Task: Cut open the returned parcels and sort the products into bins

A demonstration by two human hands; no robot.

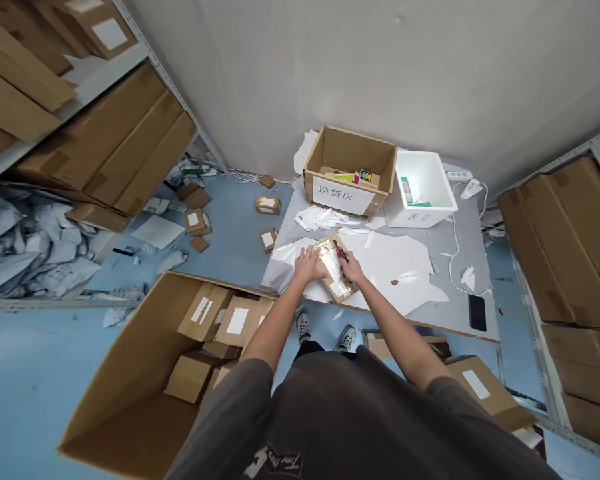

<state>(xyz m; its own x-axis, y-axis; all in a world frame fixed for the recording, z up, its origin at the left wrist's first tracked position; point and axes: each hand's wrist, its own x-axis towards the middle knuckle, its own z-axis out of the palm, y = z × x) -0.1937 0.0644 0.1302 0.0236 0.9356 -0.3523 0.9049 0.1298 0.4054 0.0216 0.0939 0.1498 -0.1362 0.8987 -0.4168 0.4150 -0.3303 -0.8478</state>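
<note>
A small cardboard box point(336, 291) with shiny tape and a white label lies on the table in front of me. Over its left side rests my left hand point(308, 265), fingers spread on the cardboard. My right hand point(351, 267) is closed round a red and black utility knife point(341, 251), held over the box's right side. Whether the blade touches the tape is too small to make out. White paper point(395, 257) is spread under and beside the box.
Behind stand an open carton point(350, 150) and a white bin point(420, 167), both with small items inside. A phone point(477, 312) lies at the table's right edge. A large open carton point(115, 373) of boxes stands left; loaded shelves point(145, 57) flank both sides.
</note>
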